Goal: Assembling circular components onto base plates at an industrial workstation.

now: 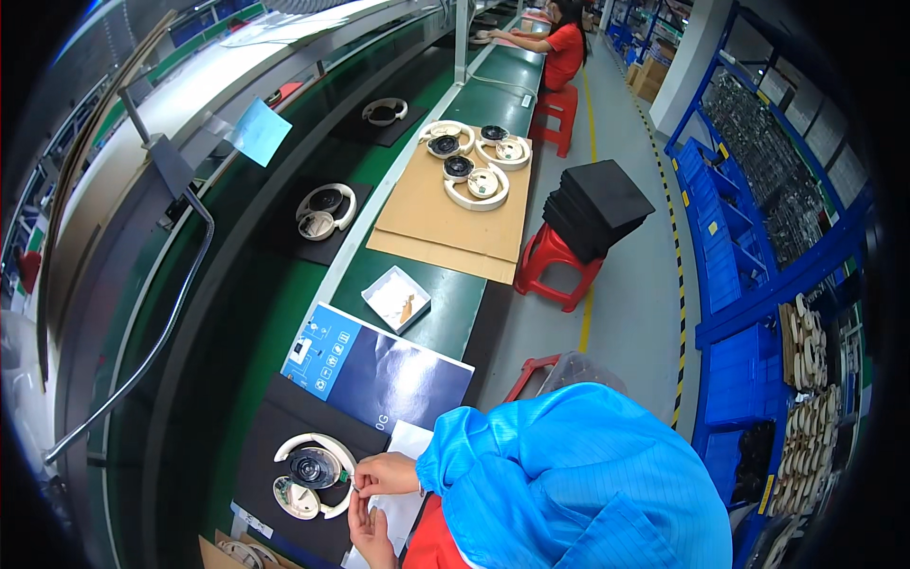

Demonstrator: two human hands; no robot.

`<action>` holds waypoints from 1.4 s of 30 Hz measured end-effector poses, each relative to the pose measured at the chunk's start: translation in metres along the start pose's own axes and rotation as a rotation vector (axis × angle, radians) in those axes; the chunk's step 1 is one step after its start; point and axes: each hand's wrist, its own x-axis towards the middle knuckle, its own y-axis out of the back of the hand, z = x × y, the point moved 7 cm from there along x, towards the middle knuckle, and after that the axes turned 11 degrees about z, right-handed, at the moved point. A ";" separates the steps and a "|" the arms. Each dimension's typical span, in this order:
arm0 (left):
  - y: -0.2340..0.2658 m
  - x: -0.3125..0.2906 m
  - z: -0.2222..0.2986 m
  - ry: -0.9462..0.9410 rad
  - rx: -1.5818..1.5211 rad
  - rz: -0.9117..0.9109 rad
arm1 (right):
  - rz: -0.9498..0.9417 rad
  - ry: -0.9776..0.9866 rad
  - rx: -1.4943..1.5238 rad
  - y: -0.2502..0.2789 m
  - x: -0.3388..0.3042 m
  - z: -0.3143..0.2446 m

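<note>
Blue-sleeved right hand, printed sheet, text unclear

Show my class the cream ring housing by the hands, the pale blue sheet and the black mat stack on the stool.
Cream ring housing (328,443), head view: its upper curve.
Pale blue sheet (260,132), head view: its middle.
Black mat stack (607,194), head view: its top face.

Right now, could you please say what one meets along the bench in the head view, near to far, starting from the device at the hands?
Cream ring-shaped device, blue sheet, small white box, tan cardboard, person in red.
</note>
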 end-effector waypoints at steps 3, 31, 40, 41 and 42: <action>-0.002 0.010 -0.013 -0.005 -0.073 -0.034 | 0.052 0.085 0.052 0.009 -0.002 -0.002; 0.057 0.037 -0.036 0.153 -0.529 0.432 | 0.721 -0.102 -0.794 0.248 0.105 0.118; 0.089 0.059 -0.025 -0.184 0.040 0.592 | -0.010 0.365 -0.207 0.057 0.121 -0.017; 0.090 0.063 -0.024 -0.199 0.102 0.604 | -0.055 0.427 -0.245 0.029 0.118 -0.030; 0.089 0.070 -0.021 -0.215 0.164 0.606 | -0.093 0.485 -0.285 0.006 0.115 -0.040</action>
